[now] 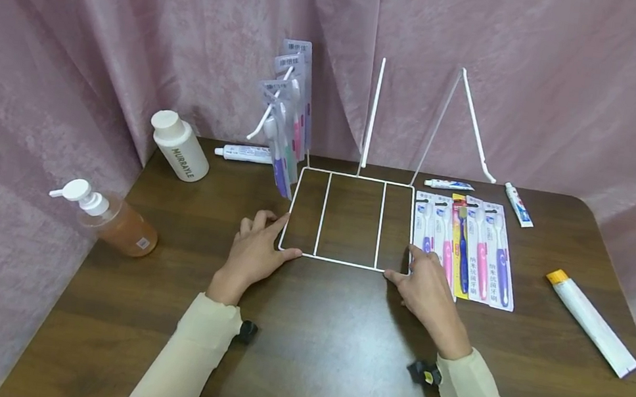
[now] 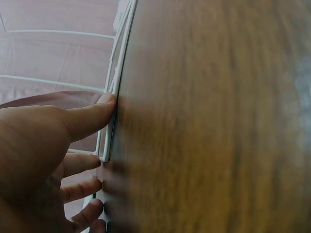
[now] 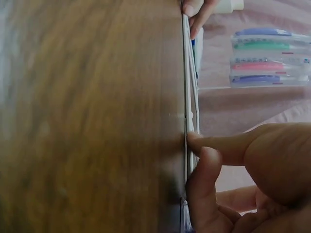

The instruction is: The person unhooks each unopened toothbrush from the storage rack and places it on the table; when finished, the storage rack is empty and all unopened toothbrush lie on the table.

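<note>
A white wire display rack stands on the table, its flat base toward me and its hooked arms rising at the back. My left hand holds the base's front left corner, thumb on the front wire and forefinger along the side. At the front right corner, my right hand grips the wire between thumb and bent forefinger. Several packaged toothbrushes hang from the rack's left arm; the middle arm and right arm are bare. More packaged toothbrushes lie flat beside my right hand.
Left of the rack stand a white bottle and an amber pump bottle. Small toothpaste tubes lie near the table's back edge on both sides. A long white tube with a yellow cap lies at the right. Pink curtains hang behind.
</note>
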### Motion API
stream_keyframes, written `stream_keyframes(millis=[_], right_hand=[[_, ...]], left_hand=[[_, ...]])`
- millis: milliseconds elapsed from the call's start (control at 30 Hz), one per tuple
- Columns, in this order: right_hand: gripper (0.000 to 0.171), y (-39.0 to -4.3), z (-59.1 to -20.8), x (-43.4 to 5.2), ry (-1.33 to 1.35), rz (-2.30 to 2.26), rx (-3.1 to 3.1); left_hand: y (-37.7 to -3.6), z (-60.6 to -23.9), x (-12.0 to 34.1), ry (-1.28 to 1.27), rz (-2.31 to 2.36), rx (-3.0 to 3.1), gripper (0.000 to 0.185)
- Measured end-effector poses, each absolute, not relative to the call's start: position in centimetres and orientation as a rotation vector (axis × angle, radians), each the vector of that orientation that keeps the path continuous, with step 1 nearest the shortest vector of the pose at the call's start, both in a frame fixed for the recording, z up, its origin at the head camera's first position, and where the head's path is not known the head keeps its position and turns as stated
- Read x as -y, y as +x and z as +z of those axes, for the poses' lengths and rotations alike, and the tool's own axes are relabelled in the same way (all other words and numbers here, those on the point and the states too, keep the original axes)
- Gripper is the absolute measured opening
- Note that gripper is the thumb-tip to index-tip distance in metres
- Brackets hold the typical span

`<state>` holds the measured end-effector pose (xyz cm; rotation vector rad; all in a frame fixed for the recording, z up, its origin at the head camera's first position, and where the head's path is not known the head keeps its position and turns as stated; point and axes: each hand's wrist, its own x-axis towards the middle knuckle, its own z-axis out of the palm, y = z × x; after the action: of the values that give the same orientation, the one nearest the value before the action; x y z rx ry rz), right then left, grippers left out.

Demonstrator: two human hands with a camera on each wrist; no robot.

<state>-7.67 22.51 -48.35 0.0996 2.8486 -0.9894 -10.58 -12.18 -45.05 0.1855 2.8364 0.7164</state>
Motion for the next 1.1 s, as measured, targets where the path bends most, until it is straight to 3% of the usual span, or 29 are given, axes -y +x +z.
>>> stream_keyframes(millis=[500, 1100], right_hand=[[0.091, -6.5, -43.1, -20.6, 0.262, -1.022, -2.658], [0.087, -6.1, -44.6, -21.4, 0.183, -1.006, -2.729]], left_hand=[[-10.5, -44.6, 12.4, 0.153, 0.713, -2.845, 0.09], [-11.1, -43.2, 13.0, 0.1, 0.865, -2.807, 0.084]])
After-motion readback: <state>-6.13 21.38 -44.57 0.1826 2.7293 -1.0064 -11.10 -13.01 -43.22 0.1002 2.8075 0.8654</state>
